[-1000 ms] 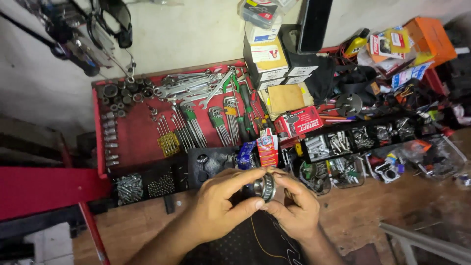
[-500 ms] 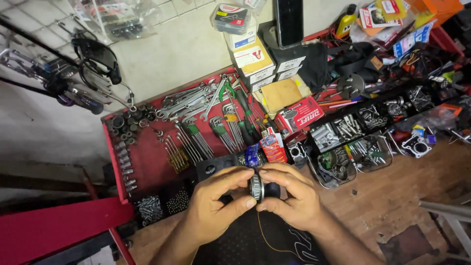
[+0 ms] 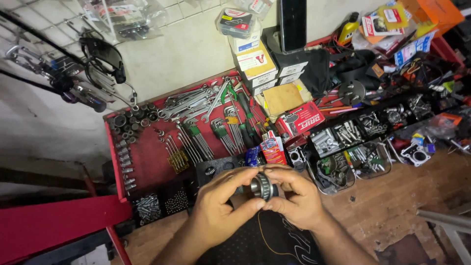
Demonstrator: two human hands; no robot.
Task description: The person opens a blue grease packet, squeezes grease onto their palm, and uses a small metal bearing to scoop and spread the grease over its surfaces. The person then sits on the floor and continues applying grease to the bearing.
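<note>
- Pinching a small round toothed metal part [image 3: 261, 186] from both sides, the left hand [image 3: 221, 208] and right hand [image 3: 298, 198] meet above the near edge of the wooden bench [image 3: 392, 206]; fingers curl narrowly around it, thumbs underneath
- Just beyond the hands, a small red-and-blue packet [image 3: 273, 149] stands upright at the near right corner of the red tool tray [image 3: 147, 157]; a blue packet [image 3: 252, 156] sits just left of it
- On the tray, wrenches [image 3: 196, 103] and hex keys [image 3: 196, 142] lie in rows
- Right of the tray, a flat red box [image 3: 299, 119] lies tilted; a tan envelope [image 3: 283, 98] lies behind it
- Against the far wall, white cartons [image 3: 252, 61] with red and yellow labels are stacked
- At the far right corner, an orange box [image 3: 436, 12]
</note>
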